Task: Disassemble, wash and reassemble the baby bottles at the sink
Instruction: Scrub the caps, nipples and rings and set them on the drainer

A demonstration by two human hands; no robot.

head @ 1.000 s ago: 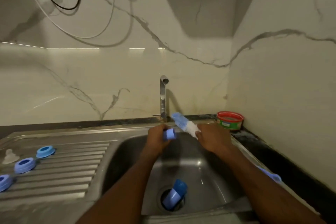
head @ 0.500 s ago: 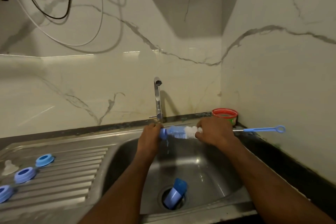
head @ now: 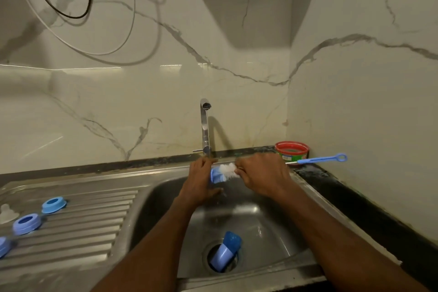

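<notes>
Under the tap (head: 205,125), my left hand (head: 201,180) grips a small blue bottle part (head: 215,175). My right hand (head: 263,176) holds a bottle brush; its white bristles (head: 227,170) are pushed into that part and its blue handle (head: 322,159) sticks out to the right. A blue bottle (head: 225,252) lies tilted in the sink drain. Three blue collar rings (head: 54,204) (head: 26,223) (head: 3,245) and a clear teat (head: 7,213) rest on the ribbed drainboard at left.
The steel sink basin (head: 272,227) lies below both hands. A red-rimmed green tub (head: 292,151) stands in the back right corner on the dark counter. Marble walls close the back and right. Cables hang at upper left.
The brush swung from pointing up-left to lying level, and its head has gone deeper into the blue part; only the white bristles show now. Both hands stay under the tap.
</notes>
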